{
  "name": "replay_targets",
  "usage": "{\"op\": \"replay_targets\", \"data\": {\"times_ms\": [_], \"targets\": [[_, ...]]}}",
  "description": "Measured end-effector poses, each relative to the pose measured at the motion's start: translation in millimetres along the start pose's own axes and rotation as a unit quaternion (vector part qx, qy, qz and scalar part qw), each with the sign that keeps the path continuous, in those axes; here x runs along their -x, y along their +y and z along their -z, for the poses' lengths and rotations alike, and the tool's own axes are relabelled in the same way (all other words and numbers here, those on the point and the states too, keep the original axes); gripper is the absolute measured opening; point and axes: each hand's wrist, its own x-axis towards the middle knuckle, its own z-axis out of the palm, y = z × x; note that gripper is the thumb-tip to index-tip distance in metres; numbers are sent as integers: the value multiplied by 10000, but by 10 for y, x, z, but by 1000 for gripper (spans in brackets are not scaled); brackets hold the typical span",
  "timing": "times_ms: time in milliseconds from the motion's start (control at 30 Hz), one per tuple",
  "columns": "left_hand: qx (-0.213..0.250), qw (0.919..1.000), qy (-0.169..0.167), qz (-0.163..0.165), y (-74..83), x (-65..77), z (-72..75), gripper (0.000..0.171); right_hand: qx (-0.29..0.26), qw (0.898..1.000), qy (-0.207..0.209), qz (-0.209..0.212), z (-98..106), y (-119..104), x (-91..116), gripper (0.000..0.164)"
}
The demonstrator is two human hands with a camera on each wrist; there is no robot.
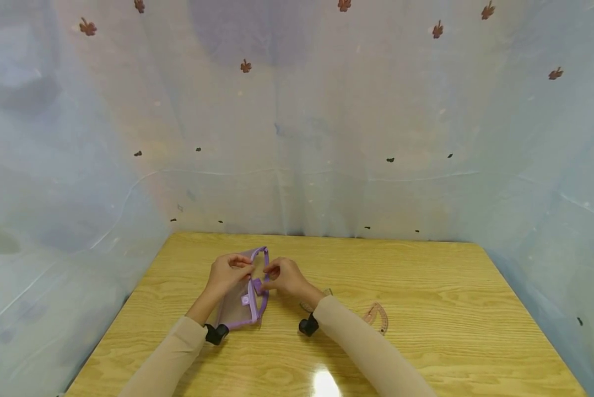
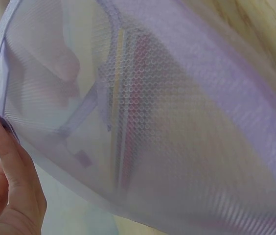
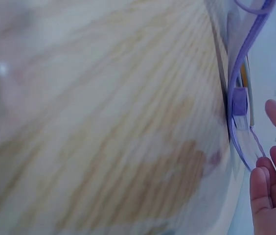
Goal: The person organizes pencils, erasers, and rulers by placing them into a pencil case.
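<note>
A purple-edged, see-through mesh zipper pouch (image 1: 235, 303) lies on the table with its zipper side spread apart. My left hand (image 1: 227, 273) pinches one edge of that opening between thumb and fingers, as the left wrist view also shows. Through the mesh, a slim yellow stick (image 2: 117, 98) and a red one (image 2: 137, 93) are visible inside. At the opposite edge is my right hand (image 1: 284, 275). Its bent fingers (image 3: 261, 188) touch the purple rim, while the thumb stands apart from them. A purple tab (image 3: 240, 101) sits along the opening.
An orange-pink, half-round protractor (image 1: 378, 317) lies right of the right forearm, partly covered by the sleeve. Under the right wrist, a clear flat piece (image 1: 305, 306) is mostly hidden. The wooden table (image 1: 426, 286) meets a patterned curtain (image 1: 327, 193) at its back and sides.
</note>
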Motion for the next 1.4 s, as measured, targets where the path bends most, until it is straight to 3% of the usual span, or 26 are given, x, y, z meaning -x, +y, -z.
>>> {"op": "replay_targets", "data": {"times_ms": [333,1400], "targets": [[-94,9999,-9,-52,-47,2,-11,16,-203,9997,-84,59,129,56,66,37],[-28,10000,-8,-27,-7,15,-30,16,99,9998,-131,-74,433,100,272,35]]}}
